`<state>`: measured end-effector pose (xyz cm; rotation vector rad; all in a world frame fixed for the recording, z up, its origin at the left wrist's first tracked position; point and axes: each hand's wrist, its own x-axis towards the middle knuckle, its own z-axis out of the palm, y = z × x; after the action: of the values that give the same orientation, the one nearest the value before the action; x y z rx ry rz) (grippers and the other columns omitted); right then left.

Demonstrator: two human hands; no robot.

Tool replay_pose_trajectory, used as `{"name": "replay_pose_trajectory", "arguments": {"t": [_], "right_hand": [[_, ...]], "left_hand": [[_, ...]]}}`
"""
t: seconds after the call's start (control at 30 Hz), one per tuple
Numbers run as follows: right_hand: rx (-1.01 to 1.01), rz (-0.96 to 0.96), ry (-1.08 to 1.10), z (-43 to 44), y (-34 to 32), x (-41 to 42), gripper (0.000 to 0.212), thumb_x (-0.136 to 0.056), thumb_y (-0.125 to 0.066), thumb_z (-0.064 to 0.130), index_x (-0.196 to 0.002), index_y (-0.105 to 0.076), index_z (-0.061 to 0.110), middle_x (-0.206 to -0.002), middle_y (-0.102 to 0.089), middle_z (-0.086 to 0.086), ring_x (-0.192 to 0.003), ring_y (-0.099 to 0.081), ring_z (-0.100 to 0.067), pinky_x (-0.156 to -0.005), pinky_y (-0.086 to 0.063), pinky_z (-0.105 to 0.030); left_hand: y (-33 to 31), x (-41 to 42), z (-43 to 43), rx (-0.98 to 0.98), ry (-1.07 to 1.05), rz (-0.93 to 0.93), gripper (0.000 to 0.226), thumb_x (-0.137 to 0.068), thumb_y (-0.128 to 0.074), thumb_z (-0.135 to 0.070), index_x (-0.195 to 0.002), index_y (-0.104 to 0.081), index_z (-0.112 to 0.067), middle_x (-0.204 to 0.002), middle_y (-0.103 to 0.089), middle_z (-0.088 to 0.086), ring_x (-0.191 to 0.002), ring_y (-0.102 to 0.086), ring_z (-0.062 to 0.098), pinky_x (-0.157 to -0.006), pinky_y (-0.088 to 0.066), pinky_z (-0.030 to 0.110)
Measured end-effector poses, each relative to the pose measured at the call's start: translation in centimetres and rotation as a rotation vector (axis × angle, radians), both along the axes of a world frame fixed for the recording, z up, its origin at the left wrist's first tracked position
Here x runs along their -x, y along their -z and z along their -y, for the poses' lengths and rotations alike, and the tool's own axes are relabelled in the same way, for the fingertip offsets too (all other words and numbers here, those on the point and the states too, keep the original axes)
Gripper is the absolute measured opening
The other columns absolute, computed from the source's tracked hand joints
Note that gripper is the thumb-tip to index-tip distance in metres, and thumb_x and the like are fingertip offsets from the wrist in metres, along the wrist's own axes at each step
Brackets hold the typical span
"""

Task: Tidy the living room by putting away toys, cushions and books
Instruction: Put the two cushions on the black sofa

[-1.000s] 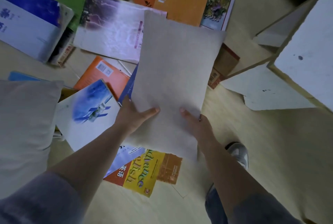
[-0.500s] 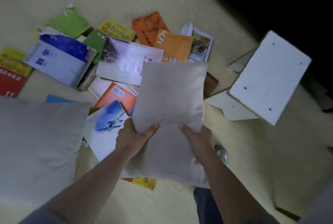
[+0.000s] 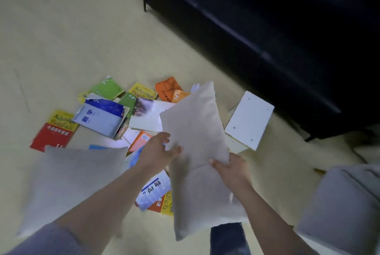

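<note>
Above floor [image 3: 61, 28], cushion [image 3: 195, 129] in right hand [image 3: 233, 170]

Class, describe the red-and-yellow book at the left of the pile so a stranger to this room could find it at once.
Start at the black sofa and look down to the scatter of books on the floor. Go to its far left edge, just beyond the blue-and-white book. There lies the red-and-yellow book, the only cover with a broad red block carrying white characters.

Both my forearms reach forward, side by side. My left grip [image 3: 158, 151] and right grip [image 3: 232, 169] each pinch the cushion [image 3: 195, 123], thumbs on its front.
</note>
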<state>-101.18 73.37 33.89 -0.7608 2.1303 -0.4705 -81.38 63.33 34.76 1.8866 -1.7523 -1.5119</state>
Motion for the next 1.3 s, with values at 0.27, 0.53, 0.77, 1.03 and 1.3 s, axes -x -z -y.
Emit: {"name": "replay_pose_trajectory", "arguments": {"t": [0.27,0.53,0.77,1.03,1.3], "right_hand": [[0.027,-0.175,-0.125,-6.0,-16.8,2.3,0.027,-0.078,-0.068,0.052,-0.081,-0.059,0.027,-0.076,-0.064,0.007,-0.075,-0.064,-0.02,-0.058,-0.044,-0.028],[0.106,-0.343,-0.219,-10.6,-31.3,10.4,0.032,-0.08,-0.063,0.056,-0.073,-0.054,0.027,-0.073,-0.059,0.005,-0.077,-0.06,-0.019,-0.065,-0.044,-0.032],[0.18,-0.49,-0.29,-13.2,-39.2,24.1,0.038,-0.079,-0.064,0.056,-0.08,-0.058,0.018,-0.074,-0.063,0.002,-0.074,-0.058,-0.017,-0.068,-0.045,-0.033],[0.198,-0.652,-0.384,-14.7,-42.3,36.7,0.031,-0.087,-0.059,0.049,-0.073,-0.046,0.024,-0.068,-0.052,0.007,-0.07,-0.049,-0.014,-0.063,-0.036,-0.031],[0.212,-0.763,-0.46,-13.7,-41.6,46.6,0.028,-0.093,-0.051,0.048,-0.076,-0.041,0.028,-0.074,-0.047,0.011,-0.067,-0.042,-0.008,-0.054,-0.024,-0.021]], "left_hand": [[-16.2,2.1,-3.4,0.31,0.412,-0.094,0.051,-0.073,-0.059,-0.041,-0.117,-0.061,-0.016,-0.114,-0.059,-0.006,-0.101,-0.057,0.012,-0.092,-0.045,0.028],[-31.0,13.1,-3.8,0.815,0.908,0.041,0.054,-0.077,-0.07,-0.024,-0.128,-0.055,-0.016,-0.128,-0.052,0.0,-0.117,-0.049,0.019,-0.1,-0.03,0.019],[-38.6,27.8,-4.7,1.093,1.117,0.277,0.085,-0.077,-0.07,-0.037,-0.147,-0.023,-0.029,-0.154,-0.018,-0.007,-0.141,-0.012,0.022,-0.115,-0.017,0.045],[-42.1,42.3,-4.7,1.154,1.198,0.382,0.027,-0.091,-0.055,-0.032,-0.116,-0.06,-0.024,-0.112,-0.054,-0.004,-0.112,-0.048,0.018,-0.105,-0.029,0.032],[-41.4,52.4,-2.6,1.082,1.284,0.246,0.012,-0.094,-0.052,-0.025,-0.095,-0.062,-0.018,-0.095,-0.051,-0.006,-0.1,-0.049,0.014,-0.081,-0.042,0.029]]}}
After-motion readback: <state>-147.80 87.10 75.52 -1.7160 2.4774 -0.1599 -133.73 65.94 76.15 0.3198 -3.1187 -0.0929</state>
